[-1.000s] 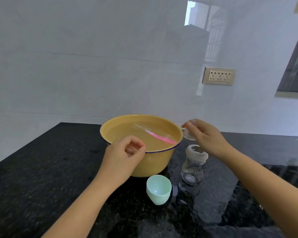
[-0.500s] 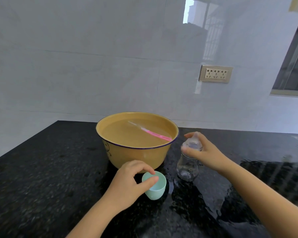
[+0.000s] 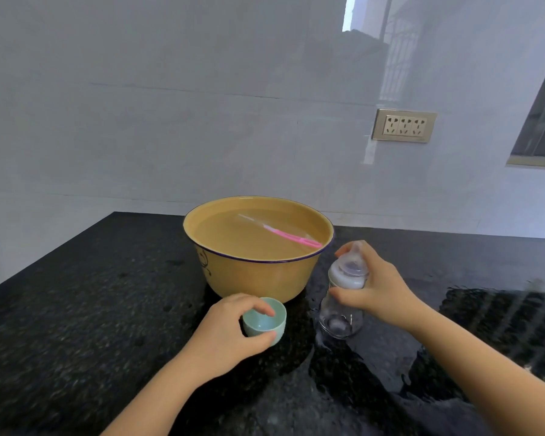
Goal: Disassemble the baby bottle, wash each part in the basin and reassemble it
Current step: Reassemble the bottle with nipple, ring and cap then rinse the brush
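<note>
The mint cap (image 3: 265, 319) is pinched at its rim by the left hand (image 3: 230, 333), between thumb and curled fingers, at 6 o'clock of the yellow basin (image 3: 255, 278). A pink brush (image 3: 293, 237) is seen in the basin's water, toward 2 o'clock. At 4 o'clock of the basin, the clear bottle (image 3: 339, 313) is gripped round its white collar by the right hand (image 3: 379, 294).

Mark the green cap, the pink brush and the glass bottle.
green cap (image 3: 265, 324), head view, inside of its hollow.
pink brush (image 3: 291, 237), head view, middle of the handle.
glass bottle (image 3: 337, 319), head view, clear lower body.
</note>
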